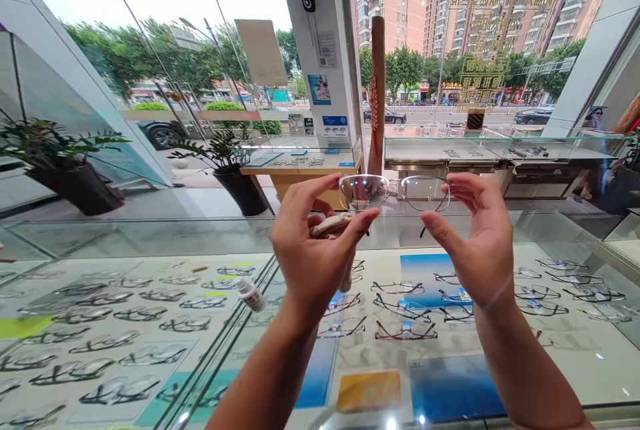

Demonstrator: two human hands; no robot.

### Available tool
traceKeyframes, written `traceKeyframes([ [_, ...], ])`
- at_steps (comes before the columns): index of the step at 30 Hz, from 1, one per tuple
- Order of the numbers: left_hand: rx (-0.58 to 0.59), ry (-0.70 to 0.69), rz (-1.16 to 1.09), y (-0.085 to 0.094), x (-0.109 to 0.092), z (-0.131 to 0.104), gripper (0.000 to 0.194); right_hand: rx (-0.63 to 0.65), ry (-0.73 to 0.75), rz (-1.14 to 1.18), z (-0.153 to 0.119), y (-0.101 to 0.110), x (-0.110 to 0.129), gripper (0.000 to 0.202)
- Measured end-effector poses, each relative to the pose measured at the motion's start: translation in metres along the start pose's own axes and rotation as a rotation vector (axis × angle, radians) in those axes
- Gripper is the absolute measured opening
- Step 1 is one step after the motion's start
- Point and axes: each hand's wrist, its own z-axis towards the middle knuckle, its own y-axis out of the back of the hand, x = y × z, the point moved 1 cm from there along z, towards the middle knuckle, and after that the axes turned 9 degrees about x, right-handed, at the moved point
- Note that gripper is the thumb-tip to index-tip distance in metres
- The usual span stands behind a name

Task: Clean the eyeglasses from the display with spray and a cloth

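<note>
A pair of eyeglasses with thin metal rims is held up above the glass counter, lenses toward the window. My left hand pinches the left lens rim between thumb and forefinger. Bunched in the same palm is a pale cleaning cloth, partly covered by the fingers. On the other side, my right hand has its forefinger at the right end of the frame and its thumb just below the lens. Printed lettering shows on the left lens. The temples point down and are mostly hidden.
Beneath my hands, a glass display case holds rows of eyeglasses. A small white bottle lies tilted on its top, left of my left arm. An orange-brown cloth lies near the front. Potted plants and another display counter stand by the window.
</note>
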Motion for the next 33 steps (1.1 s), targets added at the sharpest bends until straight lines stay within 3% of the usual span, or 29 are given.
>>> traceKeyframes([
  [12, -0.063, -0.089, 0.157, 0.0052, -0.0075, -0.0041, 0.056, 0.052, -0.066, -0.043, 0.0004, 0.0055, 0.0031, 0.043],
  [23, -0.028, -0.007, 0.137, 0.0037, -0.0087, -0.0024, 0.050, 0.024, 0.022, -0.086, 0.0009, 0.0062, 0.0028, 0.033],
  [33, -0.010, 0.014, 0.099, 0.0054, -0.0040, -0.0010, 0.053, 0.042, -0.046, -0.067, 0.0022, 0.0055, 0.0004, 0.036],
])
